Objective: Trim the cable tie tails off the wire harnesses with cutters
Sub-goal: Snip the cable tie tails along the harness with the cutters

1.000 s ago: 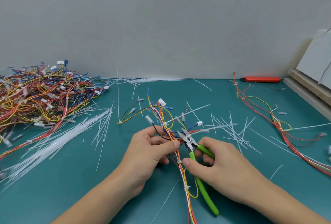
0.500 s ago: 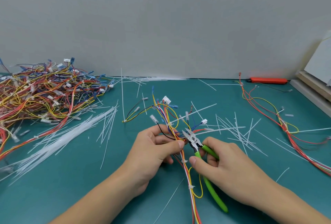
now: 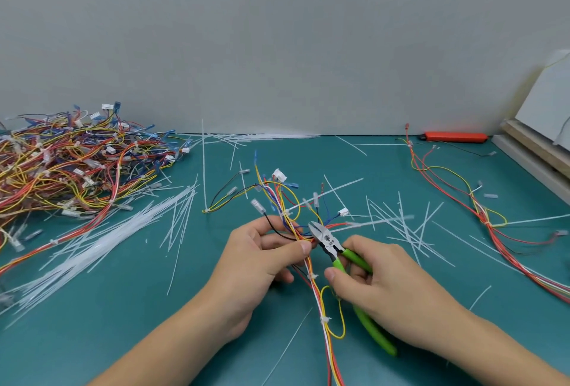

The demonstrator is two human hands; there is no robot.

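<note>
Evidently the left hand (image 3: 262, 257) pinches the wire harness (image 3: 310, 265) between thumb and fingers (image 3: 300, 247) to steady the bundle just beside the blades, so a tie tail can be offered up for a close cut. The right hand (image 3: 382, 287) curls its fingers round the green-handled cutters (image 3: 331, 245), whose steel nose points into the fanned wires just beyond the left thumb; whether the blades are parted I cannot tell. Round the harness, trimmed white cable tie tails (image 3: 398, 222) litter the teal tabletop (image 3: 123, 324). Far to the left of the harness lies a heaped pile of harnesses (image 3: 68, 163); to its right, another long harness (image 3: 481, 216). Behind stands a plain grey wall (image 3: 277, 40), with an orange tool (image 3: 455, 137) at its foot.
</note>
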